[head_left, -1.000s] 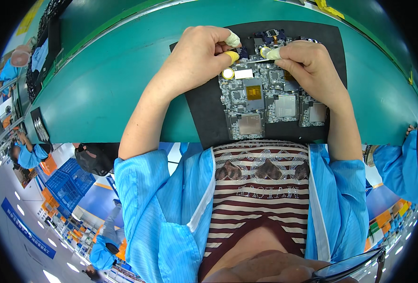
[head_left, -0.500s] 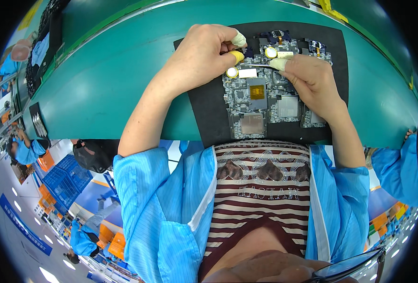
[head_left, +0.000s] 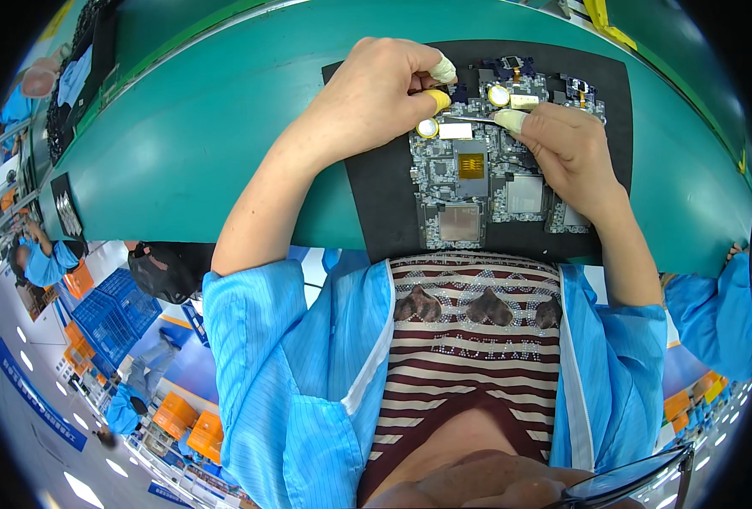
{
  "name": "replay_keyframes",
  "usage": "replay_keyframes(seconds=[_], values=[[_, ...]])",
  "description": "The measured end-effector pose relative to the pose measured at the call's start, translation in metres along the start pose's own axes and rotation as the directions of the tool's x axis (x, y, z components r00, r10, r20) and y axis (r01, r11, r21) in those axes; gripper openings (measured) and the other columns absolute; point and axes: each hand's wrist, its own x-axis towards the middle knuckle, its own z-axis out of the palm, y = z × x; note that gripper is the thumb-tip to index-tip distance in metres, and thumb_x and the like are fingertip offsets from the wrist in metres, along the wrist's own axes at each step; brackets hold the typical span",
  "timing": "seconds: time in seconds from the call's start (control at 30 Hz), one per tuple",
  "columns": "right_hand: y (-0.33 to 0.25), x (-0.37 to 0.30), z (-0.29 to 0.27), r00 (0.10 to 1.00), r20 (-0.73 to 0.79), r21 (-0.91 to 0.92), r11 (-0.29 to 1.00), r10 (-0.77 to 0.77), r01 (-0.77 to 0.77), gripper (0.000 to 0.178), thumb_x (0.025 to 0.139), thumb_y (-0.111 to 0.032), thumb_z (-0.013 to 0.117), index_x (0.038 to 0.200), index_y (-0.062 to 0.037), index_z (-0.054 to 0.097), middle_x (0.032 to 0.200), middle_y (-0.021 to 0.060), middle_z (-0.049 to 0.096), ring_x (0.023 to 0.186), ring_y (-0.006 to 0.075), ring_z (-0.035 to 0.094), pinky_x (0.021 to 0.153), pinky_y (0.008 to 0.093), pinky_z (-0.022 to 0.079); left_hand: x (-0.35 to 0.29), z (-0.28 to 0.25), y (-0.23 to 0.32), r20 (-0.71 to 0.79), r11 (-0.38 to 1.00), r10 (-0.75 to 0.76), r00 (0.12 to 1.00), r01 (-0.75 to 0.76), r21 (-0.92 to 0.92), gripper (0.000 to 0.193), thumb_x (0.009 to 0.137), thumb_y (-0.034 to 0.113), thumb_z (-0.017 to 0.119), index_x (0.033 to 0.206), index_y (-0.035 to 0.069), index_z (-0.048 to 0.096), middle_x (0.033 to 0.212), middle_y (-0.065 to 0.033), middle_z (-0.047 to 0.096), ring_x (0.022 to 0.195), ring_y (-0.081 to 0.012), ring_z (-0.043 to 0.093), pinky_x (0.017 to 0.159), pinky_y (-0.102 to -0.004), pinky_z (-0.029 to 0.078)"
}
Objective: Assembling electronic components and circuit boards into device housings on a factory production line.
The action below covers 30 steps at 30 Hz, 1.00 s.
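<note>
A grey circuit board point(head_left: 478, 187) with a gold square and metal shields lies on a black mat point(head_left: 376, 204). My left hand point(head_left: 376, 93), with yellow and white finger cots, pinches one end of a thin wire point(head_left: 471, 120) at the board's top left, just above a round coin cell point(head_left: 427, 128) and a white label point(head_left: 455, 131). My right hand point(head_left: 567, 153) rests on the board's upper right. Its cot-covered fingertips hold the wire's other end beside a second coin cell point(head_left: 499, 94).
The mat sits on a green table point(head_left: 181, 153) with a yellow strip point(head_left: 601, 17) at the far right. A black tray point(head_left: 66, 212) lies at the table's left edge. Other people in blue coats point(head_left: 719, 314) work at both sides. Blue crates point(head_left: 109, 310) stand on the floor.
My right fingertips have slid a little to the right along the board's top edge. My left hand keeps its pinch in nearly the same place.
</note>
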Motion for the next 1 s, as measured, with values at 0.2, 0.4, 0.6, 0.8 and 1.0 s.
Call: replay_keyframes(seconds=[0.2, 0.4, 0.6, 0.8, 1.0], values=[[0.002, 0.000, 0.001, 1.000, -0.003, 0.009, 1.000, -0.009, 0.009, 0.009, 0.072, 0.000, 0.063, 0.081, -0.0012, 0.060, 0.068, 0.0111, 0.056, 0.060, 0.0291, 0.056, 0.052, 0.0343, 0.045, 0.000, 0.000, 0.000, -0.001, 1.000, -0.003, 1.000, 0.003, -0.019, 0.023, 0.072, -0.007, 0.058, 0.095, -0.007, 0.062, 0.079, -0.0061, 0.062, 0.070, -0.0063, 0.055, 0.061, -0.0211, 0.047], [0.002, 0.002, -0.002, 0.997, 0.003, -0.090, 0.993, -0.079, 0.079, 0.017, 0.065, 0.001, 0.062, 0.082, -0.0043, 0.062, 0.068, 0.0086, 0.055, 0.057, 0.0269, 0.056, 0.049, 0.0341, 0.045, 0.001, 0.001, 0.000, -0.006, 1.000, 0.010, 1.000, -0.009, 0.020, 0.022, 0.072, -0.005, 0.060, 0.094, -0.006, 0.063, 0.074, -0.0054, 0.061, 0.066, -0.0062, 0.053, 0.057, -0.0215, 0.045], [0.000, 0.001, -0.006, 0.960, 0.148, -0.299, 0.914, -0.239, 0.274, 0.027, 0.066, -0.005, 0.060, 0.093, -0.0073, 0.063, 0.062, 0.0029, 0.048, 0.051, 0.0193, 0.052, 0.044, 0.0314, 0.041, 0.002, 0.001, 0.000, -0.018, 0.999, 0.032, 0.999, -0.031, 0.037, 0.021, 0.072, -0.003, 0.062, 0.093, -0.006, 0.063, 0.072, -0.0054, 0.059, 0.063, -0.0067, 0.051, 0.056, -0.0220, 0.043], [0.004, 0.004, -0.013, 0.895, 0.281, -0.298, 0.854, -0.348, 0.426, 0.038, 0.069, -0.009, 0.058, 0.106, -0.0057, 0.060, 0.066, 0.0022, 0.046, 0.054, 0.0170, 0.052, 0.048, 0.0308, 0.041, 0.001, 0.003, -0.002, -0.011, 0.999, 0.034, 0.999, -0.034, 0.038, 0.022, 0.071, -0.002, 0.063, 0.093, -0.005, 0.062, 0.074, -0.0059, 0.059, 0.064, -0.0070, 0.051, 0.057, -0.0221, 0.043], [0.004, 0.005, -0.015, 0.853, 0.374, -0.333, 0.806, -0.364, 0.490, 0.038, 0.071, -0.012, 0.056, 0.107, -0.0041, 0.059, 0.066, 0.0028, 0.047, 0.056, 0.0166, 0.053, 0.051, 0.0310, 0.042, 0.001, 0.007, -0.002, -0.059, 0.984, 0.122, 0.991, -0.113, 0.140, 0.025, 0.068, -0.002, 0.063, 0.093, -0.004, 0.060, 0.076, -0.0083, 0.058, 0.067, -0.0124, 0.054, 0.062, -0.0257, 0.046]])
